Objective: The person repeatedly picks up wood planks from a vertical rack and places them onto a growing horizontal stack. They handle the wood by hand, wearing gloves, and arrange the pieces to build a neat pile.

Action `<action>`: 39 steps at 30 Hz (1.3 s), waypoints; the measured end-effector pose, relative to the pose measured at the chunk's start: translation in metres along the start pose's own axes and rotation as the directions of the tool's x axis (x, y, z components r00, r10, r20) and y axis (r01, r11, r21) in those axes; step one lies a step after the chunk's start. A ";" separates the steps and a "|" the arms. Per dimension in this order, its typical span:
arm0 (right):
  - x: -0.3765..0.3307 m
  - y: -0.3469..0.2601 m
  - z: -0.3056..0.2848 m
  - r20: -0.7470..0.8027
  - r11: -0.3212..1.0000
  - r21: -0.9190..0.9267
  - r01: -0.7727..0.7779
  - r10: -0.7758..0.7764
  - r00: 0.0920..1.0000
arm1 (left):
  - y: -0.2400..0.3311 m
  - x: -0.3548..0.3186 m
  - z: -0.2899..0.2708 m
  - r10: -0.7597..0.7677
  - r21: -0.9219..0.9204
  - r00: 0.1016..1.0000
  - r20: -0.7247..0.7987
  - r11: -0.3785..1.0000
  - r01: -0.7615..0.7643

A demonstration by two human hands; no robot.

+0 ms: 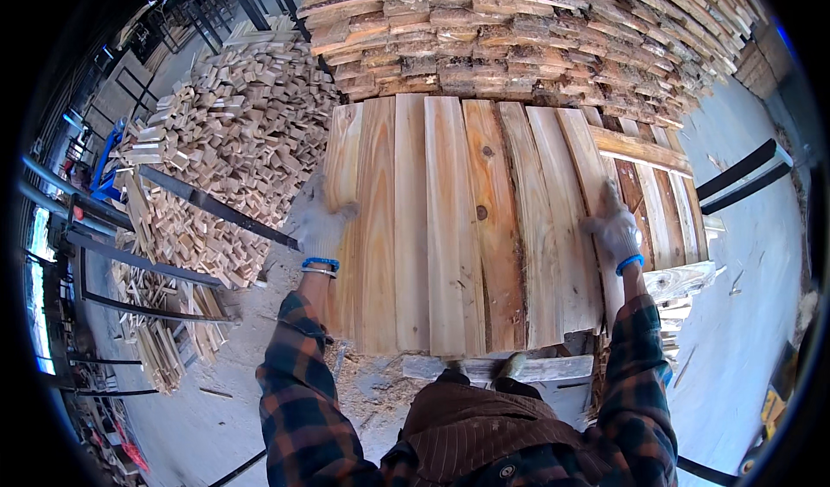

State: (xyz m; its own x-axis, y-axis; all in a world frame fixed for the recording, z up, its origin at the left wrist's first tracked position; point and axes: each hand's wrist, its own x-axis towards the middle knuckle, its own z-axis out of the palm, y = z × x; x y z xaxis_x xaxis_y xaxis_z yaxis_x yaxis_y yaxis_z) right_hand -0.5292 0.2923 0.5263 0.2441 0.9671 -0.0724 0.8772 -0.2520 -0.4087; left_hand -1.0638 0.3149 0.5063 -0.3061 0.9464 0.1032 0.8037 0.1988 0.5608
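Before the stack [484,38], the boards [445,228] are laid side by side, their outer edges touched by the left hand [322,228] and right hand [617,232], set wide apart, apparently so the boards are kept snug; finger closure cannot be told.

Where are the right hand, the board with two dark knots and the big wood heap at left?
Right hand [617,230]: head view, back of the glove.
Knotted board [495,238]: head view, middle of its face.
Wood heap [238,154]: head view, middle of its slope.
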 end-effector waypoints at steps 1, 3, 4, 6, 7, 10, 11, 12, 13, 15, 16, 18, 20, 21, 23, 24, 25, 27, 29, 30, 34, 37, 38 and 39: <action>0.002 0.001 0.001 -0.012 0.999 0.030 0.025 -0.025 1.000 | 0.002 0.002 0.001 -0.028 -0.047 1.000 -0.008 0.999 0.028; 0.005 0.000 0.001 -0.028 0.998 0.046 0.042 -0.041 0.999 | -0.003 0.007 0.006 -0.061 0.002 0.998 -0.030 0.998 0.062; 0.009 -0.003 0.001 -0.025 0.999 0.036 0.035 -0.034 0.999 | -0.006 0.009 0.005 -0.052 -0.011 0.998 -0.037 0.999 0.052; 0.001 -0.005 -0.001 0.002 1.000 0.010 -0.017 0.017 1.000 | -0.009 0.011 0.011 -0.027 -0.049 0.999 -0.032 0.998 0.025; -0.001 -0.009 -0.004 0.024 0.999 0.000 -0.047 0.047 0.999 | -0.012 0.013 0.011 -0.017 -0.092 0.999 -0.031 0.996 0.014; -0.012 -0.016 -0.008 0.025 0.998 -0.003 -0.065 0.065 0.998 | -0.016 0.013 0.009 0.022 -0.150 0.999 -0.033 0.988 -0.026; -0.015 -0.003 -0.004 -0.008 0.999 -0.008 -0.038 0.038 0.999 | -0.007 0.013 0.010 0.043 -0.130 0.999 -0.028 0.990 -0.046; -0.015 0.010 0.000 -0.040 1.000 -0.014 -0.011 0.010 0.999 | 0.002 0.015 0.010 0.064 -0.109 0.998 -0.024 0.992 -0.066; -0.015 0.010 -0.001 -0.064 0.999 -0.020 0.028 -0.029 0.997 | 0.008 0.016 0.010 -0.016 -0.190 1.000 0.010 0.982 0.018; -0.005 0.006 -0.002 -0.028 0.998 -0.025 -0.062 0.062 0.998 | 0.019 0.019 0.010 -0.169 -0.337 0.981 0.098 0.922 0.192; -0.006 0.000 -0.005 -0.003 0.992 -0.036 -0.123 0.123 0.992 | 0.030 0.019 0.010 -0.166 -0.290 0.981 0.102 0.938 0.189; -0.004 -0.006 -0.004 0.001 0.992 -0.013 -0.123 0.123 0.992 | 0.051 0.024 0.003 -0.152 -0.193 0.985 0.084 0.967 0.165; -0.002 -0.004 -0.004 -0.009 0.996 0.001 -0.092 0.092 0.996 | 0.035 0.021 0.010 -0.079 -0.218 0.997 -0.019 0.973 0.073; 0.000 -0.001 0.000 -0.020 0.998 0.012 -0.061 0.061 0.998 | 0.031 0.021 0.012 -0.074 -0.210 0.996 -0.053 0.976 0.061; -0.001 0.000 0.002 -0.061 1.000 0.001 0.016 -0.016 0.998 | 0.036 0.015 0.006 -0.052 -0.135 0.996 -0.073 0.990 0.042; -0.004 -0.001 0.001 -0.024 0.999 -0.041 -0.029 0.028 0.999 | 0.036 0.010 0.006 -0.015 0.004 0.992 -0.121 1.000 0.016; -0.007 -0.014 -0.004 0.007 0.994 -0.084 -0.065 0.066 0.998 | 0.036 0.007 0.005 0.026 0.140 0.985 -0.170 0.990 -0.002; -0.008 -0.015 -0.018 0.041 0.977 -0.158 -0.143 0.151 0.988 | 0.062 -0.009 0.032 0.088 0.086 0.987 -0.134 0.993 -0.077; -0.008 -0.014 -0.025 0.103 0.974 -0.161 -0.161 0.179 0.978 | 0.122 -0.046 0.040 0.160 -0.015 0.987 0.002 0.987 -0.160; -0.010 -0.014 -0.024 0.111 0.973 -0.161 -0.167 0.186 0.976 | 0.157 -0.070 0.047 0.221 0.034 0.971 0.090 0.974 -0.224; -0.007 -0.021 -0.031 0.143 0.980 -0.139 -0.142 0.161 0.977 | 0.217 -0.086 0.066 0.081 0.444 0.971 0.223 0.879 -0.175; 0.001 0.005 -0.036 0.163 0.997 0.051 -0.056 0.047 0.985 | 0.186 -0.072 0.059 0.100 -0.290 0.977 0.189 0.956 -0.042; 0.003 0.013 -0.033 0.166 0.990 0.143 -0.009 -0.015 0.986 | 0.171 -0.073 0.048 0.113 -0.595 0.980 0.165 0.804 0.007; 0.003 0.020 -0.033 0.152 0.930 0.366 0.037 -0.099 0.983 | 0.153 -0.080 0.035 0.094 -0.760 0.991 0.095 0.650 0.011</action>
State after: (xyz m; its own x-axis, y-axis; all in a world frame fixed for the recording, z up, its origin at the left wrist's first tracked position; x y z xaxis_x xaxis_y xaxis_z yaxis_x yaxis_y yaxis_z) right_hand -0.4969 0.2885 0.5481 0.0898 0.9815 -0.1692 0.6737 -0.1849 -0.7155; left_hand -0.8984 0.2787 0.5555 -0.1794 0.9807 0.0772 0.1312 -0.0540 0.9899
